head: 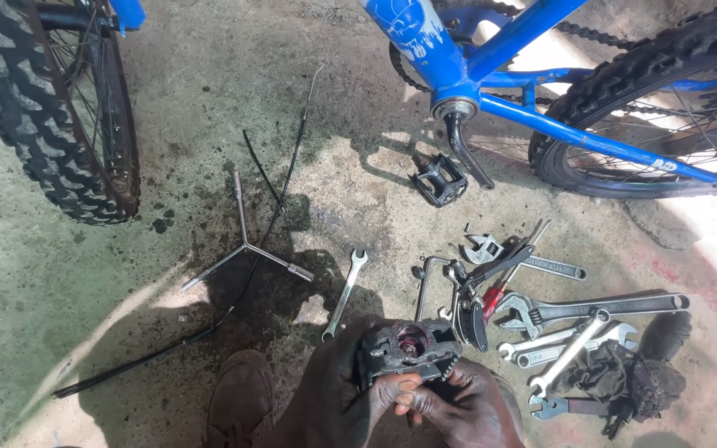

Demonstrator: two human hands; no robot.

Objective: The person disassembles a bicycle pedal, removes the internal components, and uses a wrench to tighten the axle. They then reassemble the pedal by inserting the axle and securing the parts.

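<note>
Got the loose black pedal [409, 349] up in both hands right now, down at the bottom of my view, just above my shoe [241, 396]. My left hand [334, 390] is wrapped around its left end, fingers closed tight on the body, and my right hand [458, 405] is clamped on from underneath and the right side, with the fingertips [408, 384] curled onto the lower edge — so both hands are shut on it. The pedal is turned so its open end faces up at me, and I can see a reddish round bit in the middle of it. Straight ahead on the stained concrete floor [209, 108] there's the blue bike frame [533, 108] with the crank arm [466, 153] hanging down and the other pedal [439, 179] still on its end, resting at the ground. The rear tyre [624, 79] is off to the right, the knobby front tyre [51, 116] to the left. Between them lie a three-way socket wrench [246, 246] and a black cable [251, 265] that runs right across it. A small combination spanner [345, 294] sits just beside my left hand, and to the right there's the whole pile — an adjustable wrench [541, 315], more spanners [570, 353], red-handled pliers [495, 300] and a dirty black rag [624, 377].
</note>
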